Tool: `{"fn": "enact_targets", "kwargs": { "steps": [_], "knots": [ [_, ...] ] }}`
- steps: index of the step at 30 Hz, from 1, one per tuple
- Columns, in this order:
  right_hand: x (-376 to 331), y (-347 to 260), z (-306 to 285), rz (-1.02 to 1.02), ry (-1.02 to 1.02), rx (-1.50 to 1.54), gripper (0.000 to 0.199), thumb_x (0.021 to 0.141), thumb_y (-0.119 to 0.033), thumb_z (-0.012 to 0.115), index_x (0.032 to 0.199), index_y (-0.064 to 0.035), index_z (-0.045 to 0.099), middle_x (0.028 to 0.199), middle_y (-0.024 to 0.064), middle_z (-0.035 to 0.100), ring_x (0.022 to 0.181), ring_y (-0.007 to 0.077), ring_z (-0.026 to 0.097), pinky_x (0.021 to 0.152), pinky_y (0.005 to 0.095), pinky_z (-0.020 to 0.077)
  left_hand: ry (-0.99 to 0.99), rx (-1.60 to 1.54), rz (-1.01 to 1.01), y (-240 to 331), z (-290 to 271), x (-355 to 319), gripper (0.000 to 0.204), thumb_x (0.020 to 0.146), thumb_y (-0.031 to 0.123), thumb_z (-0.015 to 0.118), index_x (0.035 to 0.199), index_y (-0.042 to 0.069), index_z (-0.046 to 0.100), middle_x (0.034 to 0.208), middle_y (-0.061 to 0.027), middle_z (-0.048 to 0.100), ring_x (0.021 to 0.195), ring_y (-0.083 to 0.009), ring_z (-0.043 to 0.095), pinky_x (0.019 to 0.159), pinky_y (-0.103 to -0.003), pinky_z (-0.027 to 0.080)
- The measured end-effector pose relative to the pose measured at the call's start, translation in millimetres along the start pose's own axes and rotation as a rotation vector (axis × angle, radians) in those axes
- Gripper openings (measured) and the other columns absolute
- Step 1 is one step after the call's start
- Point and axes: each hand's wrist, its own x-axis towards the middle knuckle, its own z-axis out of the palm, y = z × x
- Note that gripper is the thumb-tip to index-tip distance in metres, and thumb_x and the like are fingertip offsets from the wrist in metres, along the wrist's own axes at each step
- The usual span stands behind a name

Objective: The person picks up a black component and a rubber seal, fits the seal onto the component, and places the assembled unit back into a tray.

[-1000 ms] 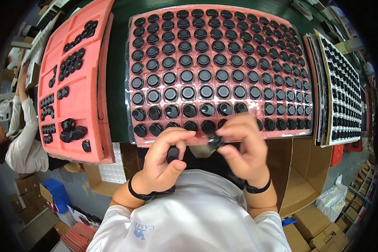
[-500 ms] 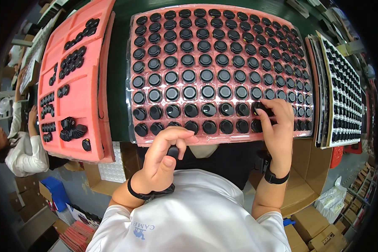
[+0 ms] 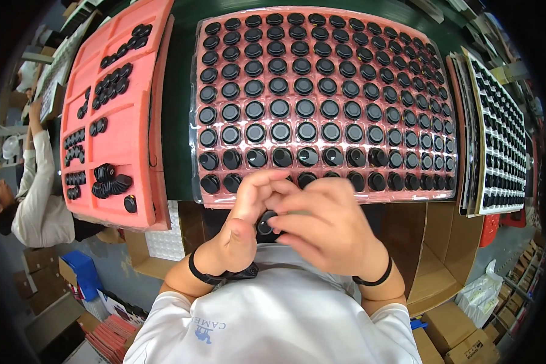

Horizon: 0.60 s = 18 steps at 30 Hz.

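Close in front of my chest, a small black round part (image 3: 265, 223) with a shiny flat face sits between my two hands. My left hand (image 3: 239, 227) curls around it from the left, thumb near its lower edge. From the right, my right hand (image 3: 330, 224) pinches the part's edge with its fingertips. Just beyond the hands is a clear plastic tray (image 3: 194, 176) over pink foam, its pockets filled with rows of similar black round parts (image 3: 306, 133). My hands hide some of the nearest row.
On the left, a tilted pink foam tray (image 3: 118, 197) holds several groups of black parts. A stack with a white tray of black pieces (image 3: 497, 133) stands at the right. Below the bench edge are open cardboard boxes (image 3: 437, 267). Another person (image 3: 33, 206) works at far left.
My right hand has left the near right pockets of the tray and come to my left hand, meeting at the black part. The view has shifted slightly.
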Motion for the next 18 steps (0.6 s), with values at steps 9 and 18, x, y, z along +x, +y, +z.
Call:
{"fn": "enact_targets", "kwargs": {
  "steps": [9,18],
  "knots": [
    [-5,3,-3,0.024,-0.078,0.128,0.033,0.063,-0.007,0.074,0.094,-0.0094,0.064,0.090,0.0006,0.058,0.086,0.0227,0.051,0.075,0.0348,0.0369,-0.095,0.046,-0.146,4,-2,-2,0.101,0.079,0.079,0.023,0.137,-0.002,0.017,0.118,-0.0186,0.044,0.099,-0.0206,0.051,0.085,-0.031,0.041],
    [-10,-2,5,0.061,-0.162,0.054,0.030,0.067,-0.012,0.074,0.095,-0.0108,0.063,0.096,0.0017,0.056,0.091,0.0231,0.051,0.079,0.0361,0.0354,-0.089,0.064,-0.139,2,8,2,0.101,0.078,0.079,0.023,0.137,-0.002,0.016,0.121,-0.0203,0.044,0.106,-0.0239,0.050,0.090,-0.033,0.039]
  ]
}}
